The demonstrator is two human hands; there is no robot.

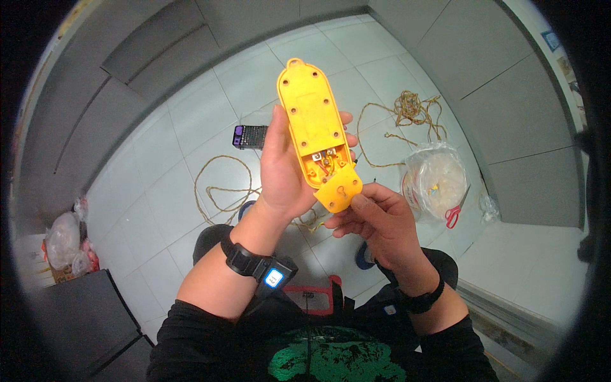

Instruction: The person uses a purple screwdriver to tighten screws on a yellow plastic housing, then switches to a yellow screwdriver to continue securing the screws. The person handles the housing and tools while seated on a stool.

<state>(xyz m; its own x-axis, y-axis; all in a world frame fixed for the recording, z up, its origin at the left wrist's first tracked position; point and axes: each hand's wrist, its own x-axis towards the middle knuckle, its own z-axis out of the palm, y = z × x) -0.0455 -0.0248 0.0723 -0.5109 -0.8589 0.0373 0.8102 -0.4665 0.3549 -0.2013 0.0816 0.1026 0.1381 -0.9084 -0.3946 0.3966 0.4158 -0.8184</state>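
My left hand (281,179) holds a yellow plastic extension socket housing (311,112), back side up, with its rounded, looped end pointing away from me. Several screw holes dot its back. At the near end, an exposed wiring compartment (312,173) shows metal terminals (317,156) and short coloured wires (331,167). Between the thumb and fingers of my right hand (387,217) is a small yellow cover plate (340,192) with screw holes and a mark on it. The plate overlaps the compartment's near edge at a tilt. Below it a yellow-green wire end (316,227) shows.
Twisted cord (224,157) loops across the tiled floor (157,186), and a tangled bundle of it (411,109) lies at far right. Nearby stand a plastic-wrapped tub (437,176) and red-handled scissors (453,217). A black-and-purple bit case (250,137) lies beyond my left hand. Grey cabinets (515,100) border the floor.
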